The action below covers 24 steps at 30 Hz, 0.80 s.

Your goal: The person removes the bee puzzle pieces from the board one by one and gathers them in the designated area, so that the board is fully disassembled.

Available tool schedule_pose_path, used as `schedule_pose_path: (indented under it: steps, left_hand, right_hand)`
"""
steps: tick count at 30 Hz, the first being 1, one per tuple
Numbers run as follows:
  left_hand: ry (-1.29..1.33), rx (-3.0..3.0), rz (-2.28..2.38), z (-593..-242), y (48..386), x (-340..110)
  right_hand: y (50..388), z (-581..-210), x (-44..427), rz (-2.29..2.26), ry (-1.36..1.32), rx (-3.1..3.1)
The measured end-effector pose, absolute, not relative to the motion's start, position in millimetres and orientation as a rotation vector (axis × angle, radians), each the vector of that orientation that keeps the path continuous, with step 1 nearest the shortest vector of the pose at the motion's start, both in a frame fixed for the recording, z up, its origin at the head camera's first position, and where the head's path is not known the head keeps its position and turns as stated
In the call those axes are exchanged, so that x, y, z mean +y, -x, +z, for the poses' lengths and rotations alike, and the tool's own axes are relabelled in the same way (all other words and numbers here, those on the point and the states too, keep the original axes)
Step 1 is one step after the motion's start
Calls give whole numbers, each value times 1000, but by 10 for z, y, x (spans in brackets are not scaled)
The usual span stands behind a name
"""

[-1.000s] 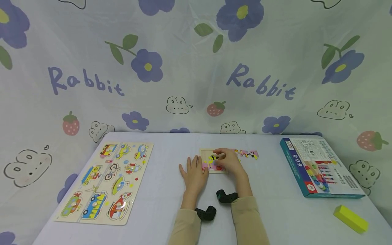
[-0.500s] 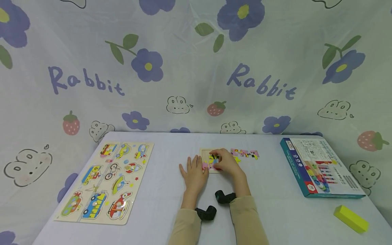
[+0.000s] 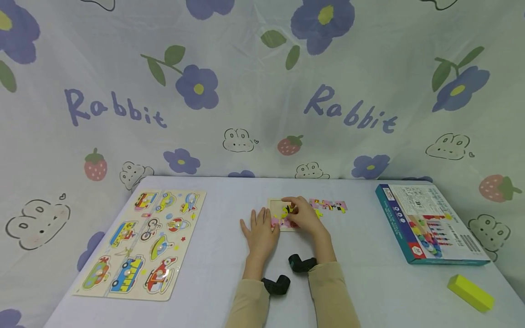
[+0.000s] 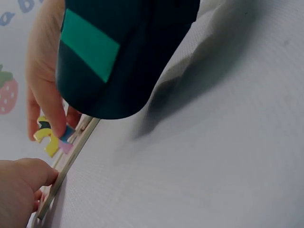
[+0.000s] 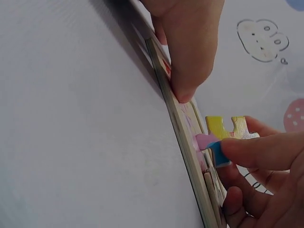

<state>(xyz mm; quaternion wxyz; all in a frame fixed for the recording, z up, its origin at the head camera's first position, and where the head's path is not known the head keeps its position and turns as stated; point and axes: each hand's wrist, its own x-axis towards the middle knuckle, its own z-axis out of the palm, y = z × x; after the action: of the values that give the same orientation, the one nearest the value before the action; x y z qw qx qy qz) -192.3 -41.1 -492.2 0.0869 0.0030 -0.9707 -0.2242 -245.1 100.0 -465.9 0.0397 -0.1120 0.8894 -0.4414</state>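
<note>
A small wooden jigsaw tray point(image 3: 275, 202) lies at mid-table with pink and yellow pieces in its lower part. My left hand point(image 3: 262, 233) lies flat at the tray's left side, fingers spread; in the left wrist view its thumb point(image 4: 40, 172) touches the tray's edge. Over the tray's right side, my right hand point(image 3: 308, 219) pinches a jigsaw piece point(image 5: 219, 128) coloured yellow, pink and blue between thumb and fingers. The right wrist view has this piece tilted up just above the tray, its pink part close to or touching the surface; I cannot tell which.
Loose jigsaw pieces point(image 3: 328, 205) lie right of the tray. A vehicle peg puzzle board point(image 3: 174, 246) is at the left. On the right are a flat boxed set point(image 3: 434, 223) and a yellow block point(image 3: 470, 293). A patterned cloth point(image 3: 262, 91) hangs behind the table.
My right hand shifted slightly left and turned the pinched piece over the tray, uncovering more of the loose pieces behind it. My left hand stays in place.
</note>
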Motion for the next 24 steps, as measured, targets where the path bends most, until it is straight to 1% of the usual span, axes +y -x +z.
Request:
schedule_pose_path:
  steps: [8, 12, 24]
  left_hand:
    - [-13, -2900, -691, -4922, 1922, -408]
    - [-18, -2901, -681, -4924, 1924, -406]
    - [-25, -2887, -697, -4926, 1930, -410]
  right_hand:
    - [2477, -4679, 1102, -1451, 293, 2669]
    - [2457, -4653, 1193, -1568, 195, 2587]
    - [2386, -4647, 1703, -1973, -23, 2378]
